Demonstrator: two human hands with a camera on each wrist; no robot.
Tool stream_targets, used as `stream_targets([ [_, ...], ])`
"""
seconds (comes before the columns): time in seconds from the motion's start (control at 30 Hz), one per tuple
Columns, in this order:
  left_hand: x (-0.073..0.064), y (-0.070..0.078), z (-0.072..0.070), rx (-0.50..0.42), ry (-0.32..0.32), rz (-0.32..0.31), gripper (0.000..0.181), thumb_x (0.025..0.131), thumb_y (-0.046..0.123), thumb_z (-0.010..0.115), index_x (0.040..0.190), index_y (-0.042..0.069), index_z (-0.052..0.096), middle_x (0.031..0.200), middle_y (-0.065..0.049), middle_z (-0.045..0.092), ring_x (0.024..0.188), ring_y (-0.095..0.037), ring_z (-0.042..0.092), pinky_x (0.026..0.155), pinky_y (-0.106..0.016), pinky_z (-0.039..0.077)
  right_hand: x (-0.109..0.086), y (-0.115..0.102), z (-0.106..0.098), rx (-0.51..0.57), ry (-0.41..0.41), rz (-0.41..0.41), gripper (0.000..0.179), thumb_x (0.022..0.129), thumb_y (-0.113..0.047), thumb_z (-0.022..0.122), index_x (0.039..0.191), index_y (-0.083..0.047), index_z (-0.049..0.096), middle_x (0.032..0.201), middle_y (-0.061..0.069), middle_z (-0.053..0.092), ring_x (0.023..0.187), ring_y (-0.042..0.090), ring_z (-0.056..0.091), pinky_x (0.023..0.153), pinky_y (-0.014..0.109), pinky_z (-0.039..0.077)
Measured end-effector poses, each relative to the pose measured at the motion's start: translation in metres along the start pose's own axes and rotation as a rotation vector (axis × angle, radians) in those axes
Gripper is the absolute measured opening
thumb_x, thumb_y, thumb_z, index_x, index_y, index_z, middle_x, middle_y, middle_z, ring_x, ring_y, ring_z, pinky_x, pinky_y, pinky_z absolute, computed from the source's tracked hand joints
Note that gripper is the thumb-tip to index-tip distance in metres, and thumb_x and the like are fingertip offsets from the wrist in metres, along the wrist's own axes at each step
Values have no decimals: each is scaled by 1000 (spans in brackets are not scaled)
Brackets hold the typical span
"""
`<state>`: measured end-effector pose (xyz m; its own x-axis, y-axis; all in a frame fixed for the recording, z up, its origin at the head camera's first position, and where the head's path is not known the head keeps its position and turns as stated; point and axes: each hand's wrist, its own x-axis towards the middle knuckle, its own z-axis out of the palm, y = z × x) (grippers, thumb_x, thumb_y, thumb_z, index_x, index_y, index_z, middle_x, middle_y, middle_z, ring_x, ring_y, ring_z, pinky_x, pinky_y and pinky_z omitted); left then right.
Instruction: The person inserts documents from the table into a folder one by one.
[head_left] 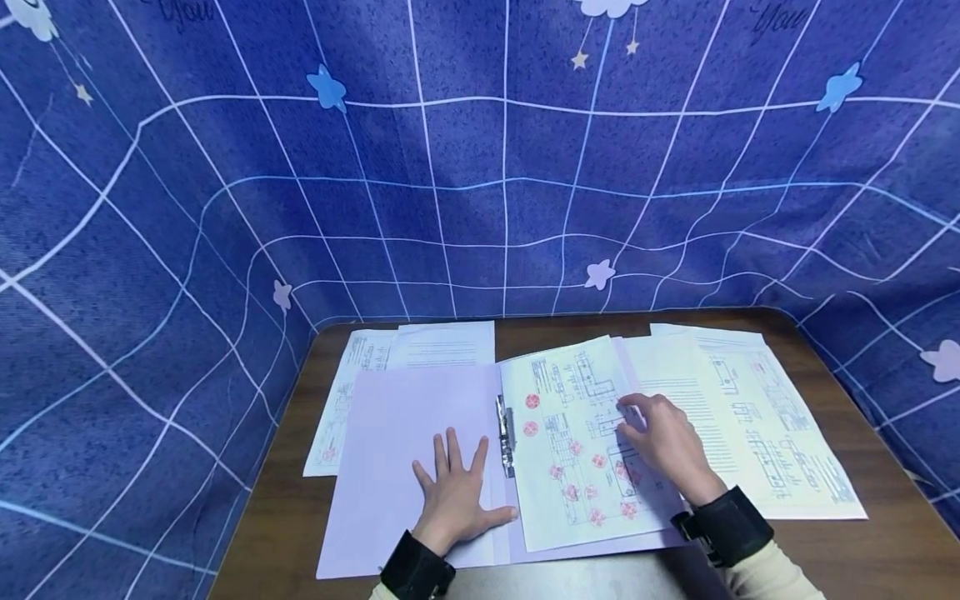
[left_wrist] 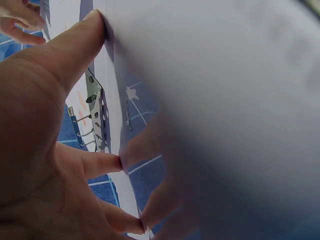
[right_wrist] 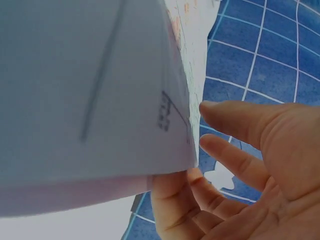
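A lilac folder (head_left: 405, 417) lies spread out on the table with a metal ring clip (head_left: 506, 435) along its spine. My left hand (head_left: 453, 504) rests on the left cover, fingers spread wide and thumb towards the spine. On the right side lies a stack of drawing sheets (head_left: 555, 525) with red round stamps. My right hand (head_left: 667, 446) is at the right edge of this stack. In the right wrist view its fingers (right_wrist: 170, 200) touch the lower corner of the paper (right_wrist: 125, 150), while thumb and index finger stand apart beside the edge.
Loose printed sheets (head_left: 446, 343) stick out behind the folder's left cover. More drawing sheets (head_left: 780, 450) fan out to the right, partly under the folder. The brown wooden table (head_left: 262, 533) ends at a blue patterned cloth (head_left: 465, 208) behind and at the sides.
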<state>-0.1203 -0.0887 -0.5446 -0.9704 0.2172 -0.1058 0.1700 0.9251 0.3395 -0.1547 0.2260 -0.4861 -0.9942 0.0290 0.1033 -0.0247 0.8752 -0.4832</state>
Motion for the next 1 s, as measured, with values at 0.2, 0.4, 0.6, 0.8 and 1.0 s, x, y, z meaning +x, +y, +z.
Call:
stream_targets([
  [0.2, 1, 0, -2, 1, 18, 16, 116, 66, 74, 81, 156, 10, 45, 160, -42, 14, 147, -64, 8, 100, -90, 7, -4, 7, 8, -12, -41, 6, 42, 85, -14, 83, 124, -2, 71, 110, 24, 65, 85, 31, 63, 69, 47, 50],
  [0.4, 1, 0, -2, 3, 22, 25, 116, 66, 75, 81, 156, 10, 45, 160, -43, 15, 147, -64, 9, 99, -90, 7, -8, 15, 19, -18, -66, 12, 41, 83, -13, 84, 121, -4, 72, 110, 24, 64, 89, 34, 64, 69, 50, 51],
  [0.6, 1, -1, 0, 13, 15, 27, 116, 67, 75, 80, 156, 10, 44, 159, -43, 15, 147, -64, 9, 99, -90, 8, -12, 21, 28, -28, -72, 10, 40, 82, -12, 84, 120, -4, 73, 110, 24, 62, 90, 36, 64, 70, 51, 52],
  [0.8, 0, 0, -4, 9, 2, 17, 116, 67, 76, 79, 156, 11, 44, 160, -42, 15, 147, -64, 9, 100, -90, 7, -12, 23, 33, -23, -57, 0, 39, 81, -11, 84, 118, -4, 73, 110, 24, 62, 90, 38, 65, 70, 53, 52],
  [1.0, 0, 0, -7, 1, -20, 16, 115, 68, 75, 79, 157, 10, 43, 161, -42, 14, 147, -63, 8, 100, -90, 6, -13, 23, 35, -20, -66, 13, 38, 82, -12, 83, 119, -4, 73, 113, 24, 61, 93, 39, 65, 70, 52, 52],
])
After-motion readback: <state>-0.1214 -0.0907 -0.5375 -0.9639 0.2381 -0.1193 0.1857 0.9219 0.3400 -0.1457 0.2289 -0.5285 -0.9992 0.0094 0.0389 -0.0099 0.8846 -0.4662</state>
